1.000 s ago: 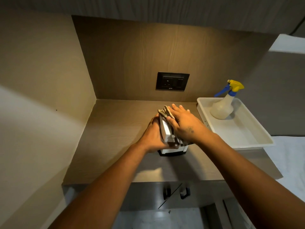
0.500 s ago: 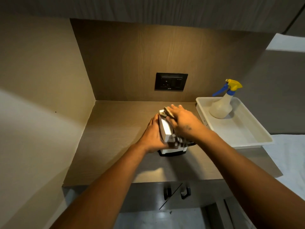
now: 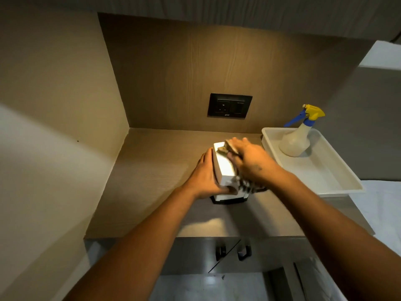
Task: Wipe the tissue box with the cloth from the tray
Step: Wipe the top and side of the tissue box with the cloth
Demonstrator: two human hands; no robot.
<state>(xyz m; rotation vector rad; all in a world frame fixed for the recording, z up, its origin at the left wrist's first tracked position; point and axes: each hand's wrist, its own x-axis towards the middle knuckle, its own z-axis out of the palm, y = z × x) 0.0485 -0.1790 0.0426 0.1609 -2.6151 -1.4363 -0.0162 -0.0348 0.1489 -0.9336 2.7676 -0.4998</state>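
A white tissue box (image 3: 223,168) with a dark base stands in the middle of the wooden counter. My left hand (image 3: 205,178) grips its left side and front corner. My right hand (image 3: 251,162) lies on the box's top and right side, pressing a striped cloth (image 3: 245,184) against it. Part of the cloth sticks out past my fingers at the box's far end, and a fold hangs below my palm. The white tray (image 3: 325,177) sits to the right of the box.
A clear spray bottle (image 3: 296,140) with a yellow and blue trigger stands in the tray's far corner. A black wall socket (image 3: 229,106) is set in the back panel. Walls close the counter (image 3: 152,183) at left and back. Two dark drawer handles (image 3: 233,252) sit below its front edge.
My right hand has slid the cloth to the right and toward the far end, baring more of the box's white top. My left hand kept its hold.
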